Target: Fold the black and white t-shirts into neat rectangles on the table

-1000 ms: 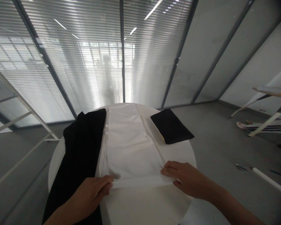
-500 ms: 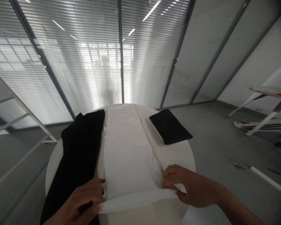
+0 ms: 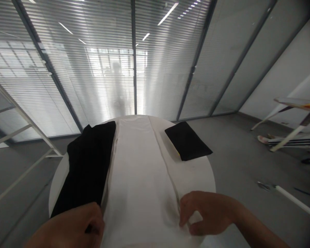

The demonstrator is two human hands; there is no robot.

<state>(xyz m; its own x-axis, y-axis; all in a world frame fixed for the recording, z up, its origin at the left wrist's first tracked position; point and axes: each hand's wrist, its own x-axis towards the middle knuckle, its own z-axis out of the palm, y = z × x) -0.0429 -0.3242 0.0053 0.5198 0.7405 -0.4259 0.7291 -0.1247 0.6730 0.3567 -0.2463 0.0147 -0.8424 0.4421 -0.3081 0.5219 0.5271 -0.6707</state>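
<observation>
A long white cloth [image 3: 141,172] lies folded into a narrow strip down the middle of a round white table [image 3: 198,172]. My left hand [image 3: 72,229] is closed on the cloth's near left corner at the bottom edge of the view. My right hand [image 3: 206,212] pinches the cloth's near right edge with curled fingers. The strip is stretched smooth toward me. A black garment [image 3: 86,165] lies along the cloth's left side, partly under my left hand.
A small folded black cloth [image 3: 187,139] sits at the table's right rear. Glass walls with blinds [image 3: 105,62] stand behind. A white frame [image 3: 18,134] is at left. A table leg [image 3: 291,134] and a white tube [image 3: 291,198] are on the floor at right.
Both hands pulled the cloth's near end toward me, drawing the strip flat and longer. Its wrinkles have smoothed out. The hands moved lower in view.
</observation>
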